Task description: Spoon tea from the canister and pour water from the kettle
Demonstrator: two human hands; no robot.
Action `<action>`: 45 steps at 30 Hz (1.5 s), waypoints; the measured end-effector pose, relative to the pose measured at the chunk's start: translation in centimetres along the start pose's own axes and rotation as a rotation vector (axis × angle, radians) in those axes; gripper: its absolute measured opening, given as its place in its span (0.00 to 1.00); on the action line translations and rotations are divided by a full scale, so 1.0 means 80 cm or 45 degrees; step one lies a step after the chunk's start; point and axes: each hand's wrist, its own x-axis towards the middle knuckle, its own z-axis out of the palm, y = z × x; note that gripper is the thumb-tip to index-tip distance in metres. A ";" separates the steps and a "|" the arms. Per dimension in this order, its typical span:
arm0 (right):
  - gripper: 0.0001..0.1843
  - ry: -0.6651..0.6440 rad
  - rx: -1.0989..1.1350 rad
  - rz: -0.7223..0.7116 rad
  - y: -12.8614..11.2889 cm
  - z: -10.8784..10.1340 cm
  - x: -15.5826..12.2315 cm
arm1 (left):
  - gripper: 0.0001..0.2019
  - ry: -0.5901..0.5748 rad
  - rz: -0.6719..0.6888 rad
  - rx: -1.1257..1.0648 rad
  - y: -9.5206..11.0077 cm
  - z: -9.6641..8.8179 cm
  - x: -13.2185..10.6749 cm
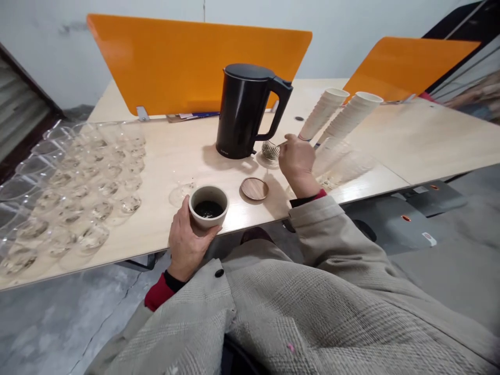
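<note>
Head view, left hand: the left hand [189,240] curls round a pale cup [207,222], thumb and fingers pressed to its wall.
Pale cup: at the table's near edge, dark contents [209,210] inside; whether it rests or is lifted cannot be told.
Right hand: the right hand [298,160] has its fingers bent beside a ribbed piece [270,149]; whether they pinch it cannot be told.
Ribbed piece: at a pale round base [266,161], near the kettle's handle.
Wooden disc: the wooden disc [254,188] lies flat between both hands.
Kettle: the black kettle [241,112] stands beyond the disc.
Cups: clear cups [91,237] in rows leftward; white cup stacks [351,115] rightward.
Backdrop: orange panels [187,65].
</note>
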 end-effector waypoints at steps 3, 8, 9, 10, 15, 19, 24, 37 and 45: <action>0.23 0.100 0.066 -0.044 0.007 -0.017 -0.040 | 0.55 -0.008 0.002 0.057 0.001 0.002 -0.002; 0.26 0.107 0.430 -0.347 0.012 -0.005 -0.110 | 0.56 0.004 -0.028 0.128 0.004 0.008 -0.006; 0.29 0.032 0.456 -0.437 0.012 0.004 -0.118 | 0.56 0.005 -0.033 0.136 0.005 0.009 -0.006; 0.32 -0.050 0.450 -0.519 0.012 0.015 -0.123 | 0.56 0.005 -0.036 0.144 0.006 0.010 -0.006; 0.40 -0.289 0.355 -0.664 0.011 0.065 -0.128 | 0.56 0.033 -0.011 0.154 0.009 0.013 -0.007; 0.35 -0.224 0.522 -0.601 0.004 0.064 -0.127 | 0.54 0.050 -0.016 0.149 0.010 0.014 -0.009; 0.33 -0.135 0.940 -0.719 -0.036 -0.004 -0.140 | 0.53 0.064 -0.021 0.148 0.011 0.015 -0.010; 0.38 -0.385 0.541 -1.257 -0.119 -0.049 -0.179 | 0.42 0.063 -0.026 0.141 0.010 0.021 -0.010; 0.44 -0.453 0.493 -1.255 -0.120 -0.050 -0.183 | 0.46 0.035 0.052 0.110 0.004 0.017 -0.009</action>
